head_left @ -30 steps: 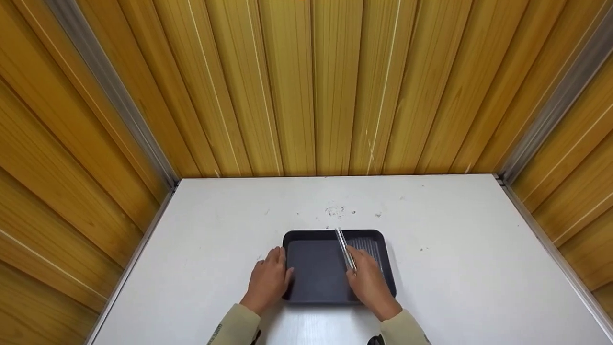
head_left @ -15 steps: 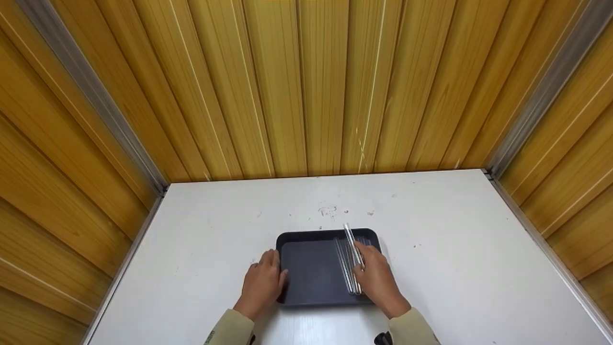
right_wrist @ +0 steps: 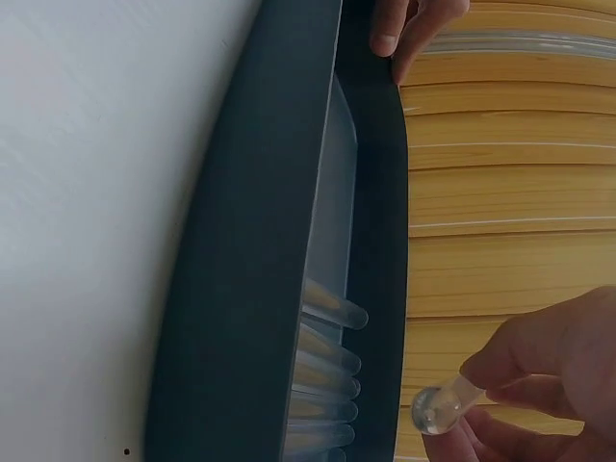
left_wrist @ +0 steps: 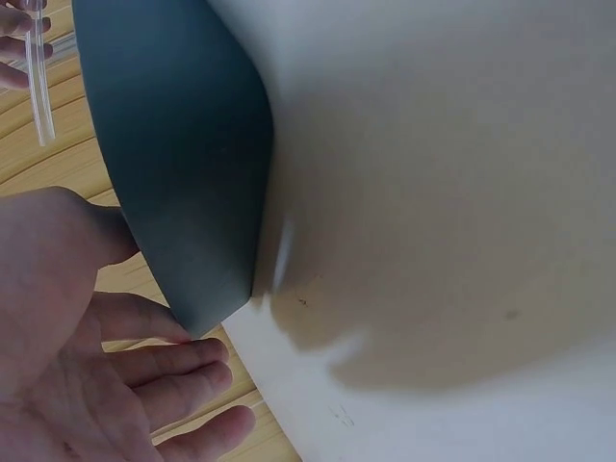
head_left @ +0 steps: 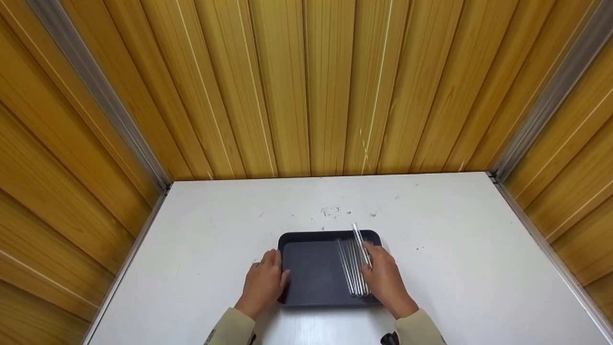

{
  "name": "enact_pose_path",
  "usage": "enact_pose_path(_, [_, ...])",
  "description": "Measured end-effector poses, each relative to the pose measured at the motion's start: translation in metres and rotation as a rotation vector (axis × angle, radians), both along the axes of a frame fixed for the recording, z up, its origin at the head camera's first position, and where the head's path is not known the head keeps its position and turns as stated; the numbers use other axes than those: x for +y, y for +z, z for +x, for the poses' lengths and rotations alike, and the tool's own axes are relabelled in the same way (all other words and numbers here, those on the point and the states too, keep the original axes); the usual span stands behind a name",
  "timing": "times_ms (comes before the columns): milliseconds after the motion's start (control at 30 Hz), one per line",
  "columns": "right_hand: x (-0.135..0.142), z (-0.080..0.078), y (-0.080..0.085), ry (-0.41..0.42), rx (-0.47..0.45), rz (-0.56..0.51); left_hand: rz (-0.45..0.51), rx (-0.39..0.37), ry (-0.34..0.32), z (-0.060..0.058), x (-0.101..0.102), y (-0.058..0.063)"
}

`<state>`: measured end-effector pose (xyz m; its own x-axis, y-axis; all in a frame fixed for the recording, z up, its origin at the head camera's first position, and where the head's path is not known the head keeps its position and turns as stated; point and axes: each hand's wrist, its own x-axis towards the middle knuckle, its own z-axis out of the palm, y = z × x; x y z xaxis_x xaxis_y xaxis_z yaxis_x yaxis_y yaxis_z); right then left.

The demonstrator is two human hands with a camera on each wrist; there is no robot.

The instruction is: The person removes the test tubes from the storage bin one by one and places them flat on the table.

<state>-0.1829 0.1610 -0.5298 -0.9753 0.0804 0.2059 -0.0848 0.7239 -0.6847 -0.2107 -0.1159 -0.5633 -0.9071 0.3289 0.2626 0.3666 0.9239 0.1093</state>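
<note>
A beige left sleeve (head_left: 234, 328) shows at seven o'clock, bearing small dark lettering (head_left: 210, 336) on its outer side; a matching right sleeve (head_left: 417, 329) shows at five. Something black (head_left: 389, 339), shape unclear, peeks out at its nine o'clock.

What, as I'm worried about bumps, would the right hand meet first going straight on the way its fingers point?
Probably the dark tray's far rim, though the right hand looks raised and may pass over it; beyond, the way across the table looks free to the wall.
</note>
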Motion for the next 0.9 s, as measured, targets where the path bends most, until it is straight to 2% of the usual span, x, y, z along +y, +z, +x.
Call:
enact_pose_path(400, [0.008,-0.001,0.0,-0.013,-0.053,-0.027,-0.013,0.005,-0.005,0.0,0.001,0.002])
enact_pose_path(667, [0.017,0.0,0.0,-0.02,-0.071,0.0,-0.02,0.016,-0.02,-0.001,0.002,0.007])
enact_pose_path(900, [0.021,0.001,-0.003,-0.042,-0.094,-0.006,-0.027,0.036,-0.024,-0.002,0.002,0.005])
